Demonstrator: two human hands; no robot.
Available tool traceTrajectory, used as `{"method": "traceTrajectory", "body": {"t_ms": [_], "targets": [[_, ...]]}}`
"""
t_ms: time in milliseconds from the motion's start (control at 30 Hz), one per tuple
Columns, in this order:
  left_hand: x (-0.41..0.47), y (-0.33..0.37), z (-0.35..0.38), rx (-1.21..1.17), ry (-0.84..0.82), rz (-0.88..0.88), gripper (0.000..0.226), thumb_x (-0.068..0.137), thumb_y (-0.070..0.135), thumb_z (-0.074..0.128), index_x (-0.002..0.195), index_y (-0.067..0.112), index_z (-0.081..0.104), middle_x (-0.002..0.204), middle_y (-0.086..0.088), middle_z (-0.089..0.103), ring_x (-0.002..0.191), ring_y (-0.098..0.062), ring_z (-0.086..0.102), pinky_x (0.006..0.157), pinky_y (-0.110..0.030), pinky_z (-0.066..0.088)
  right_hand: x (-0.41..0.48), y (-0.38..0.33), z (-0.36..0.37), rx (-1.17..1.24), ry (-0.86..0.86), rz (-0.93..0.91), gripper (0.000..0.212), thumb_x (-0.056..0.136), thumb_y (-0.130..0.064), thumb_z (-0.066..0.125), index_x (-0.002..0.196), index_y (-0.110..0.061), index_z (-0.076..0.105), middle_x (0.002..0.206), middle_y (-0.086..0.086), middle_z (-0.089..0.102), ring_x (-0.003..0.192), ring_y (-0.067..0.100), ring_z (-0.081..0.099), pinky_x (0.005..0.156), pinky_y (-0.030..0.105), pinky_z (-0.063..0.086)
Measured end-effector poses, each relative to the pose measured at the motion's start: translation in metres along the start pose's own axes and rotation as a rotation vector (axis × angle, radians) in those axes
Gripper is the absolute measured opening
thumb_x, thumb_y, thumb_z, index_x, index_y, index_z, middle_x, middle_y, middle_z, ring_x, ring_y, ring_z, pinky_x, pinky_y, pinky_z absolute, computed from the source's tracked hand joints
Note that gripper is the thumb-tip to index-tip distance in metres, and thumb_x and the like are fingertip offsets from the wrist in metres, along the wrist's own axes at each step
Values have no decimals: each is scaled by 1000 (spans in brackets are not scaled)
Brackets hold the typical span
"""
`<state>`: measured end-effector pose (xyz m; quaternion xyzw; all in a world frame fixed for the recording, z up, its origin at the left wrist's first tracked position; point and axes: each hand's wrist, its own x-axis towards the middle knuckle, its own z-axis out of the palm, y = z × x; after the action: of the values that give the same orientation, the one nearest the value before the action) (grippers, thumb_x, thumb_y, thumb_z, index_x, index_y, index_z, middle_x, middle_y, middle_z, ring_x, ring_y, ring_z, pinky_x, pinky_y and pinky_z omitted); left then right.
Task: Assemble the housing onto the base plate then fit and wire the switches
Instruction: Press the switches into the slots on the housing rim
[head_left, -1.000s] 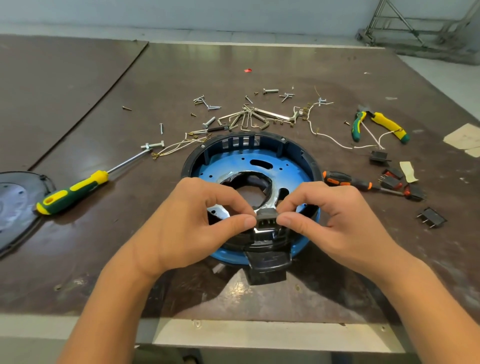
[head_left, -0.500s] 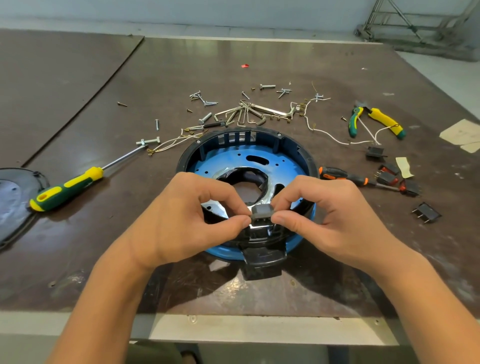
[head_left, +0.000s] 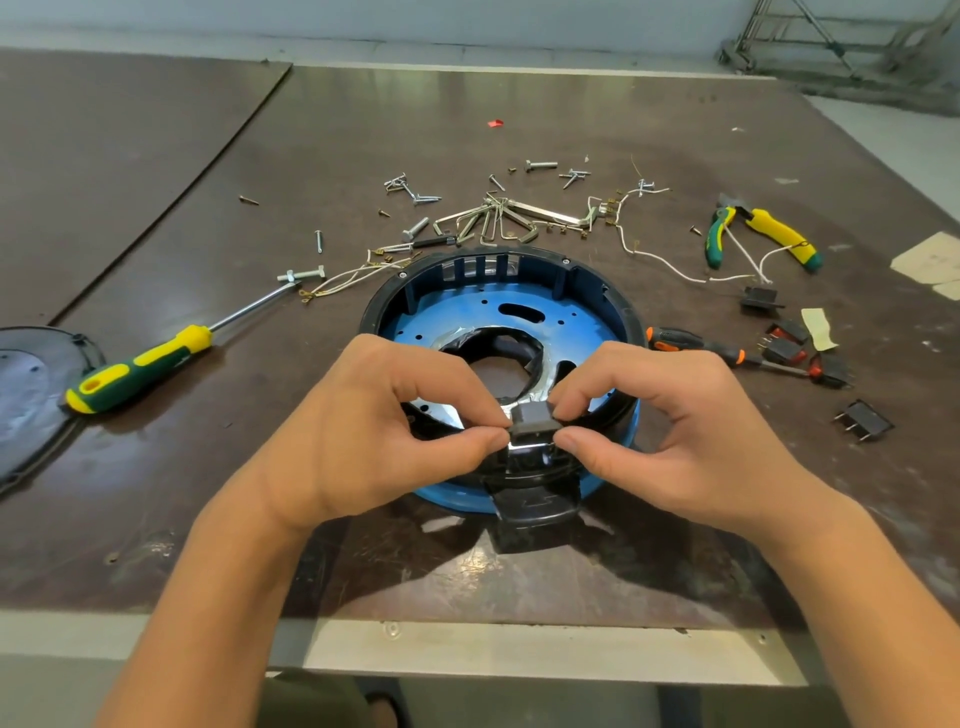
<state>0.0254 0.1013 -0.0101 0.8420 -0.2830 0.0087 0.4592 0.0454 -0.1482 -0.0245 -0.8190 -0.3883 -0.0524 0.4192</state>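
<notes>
A black ring housing (head_left: 587, 273) sits on the round blue base plate (head_left: 467, 306) in the middle of the table. Above the housing's near rim, a small black switch (head_left: 532, 418) is pinched from both sides, by my left hand (head_left: 384, 426) on its left and my right hand (head_left: 670, 436) on its right, thumb and forefinger each. A black tab (head_left: 537, 501) of the housing sticks out toward me just below the switch. More switches lie to the right: several with red rockers (head_left: 787, 340) and a black one (head_left: 865, 421) showing its pins.
A yellow-green screwdriver (head_left: 140, 366) lies at the left, an orange-black one (head_left: 696, 345) at the right, yellow-green pliers (head_left: 763, 234) at the far right. Screws, hex keys (head_left: 509, 218) and white wires (head_left: 654, 252) are scattered behind the housing. A dark round cover (head_left: 31, 395) lies at the left edge.
Both hands keep pinching the switch over the housing's near rim. The switch sits slightly higher and has turned a little between my fingers.
</notes>
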Motion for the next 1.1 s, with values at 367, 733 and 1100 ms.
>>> {"method": "traceTrajectory", "body": {"t_ms": [367,733,1100], "targets": [[-2,5,-2,18,41,-90,14,87,19,64,90,20,79,84,12,75,85,-13,72,77,-29,56,1,-8,0,-14,40,3,7,83,-13,70,89,-9,69,88,0,70,88,19,67,77,38,52],[-2,7,-1,43,24,-86,13,86,19,65,88,20,78,83,11,75,84,-12,72,75,-29,56,4,-13,2,-97,20,28,9,81,-11,72,89,-14,69,84,-6,68,85,11,65,74,26,50],[0,9,1,16,-2,-88,7,84,21,69,83,21,76,91,11,76,98,-8,70,89,-34,54,3,-15,0,-147,-2,60,10,85,-13,76,93,-16,70,86,-7,68,81,-1,62,68,11,43]]}}
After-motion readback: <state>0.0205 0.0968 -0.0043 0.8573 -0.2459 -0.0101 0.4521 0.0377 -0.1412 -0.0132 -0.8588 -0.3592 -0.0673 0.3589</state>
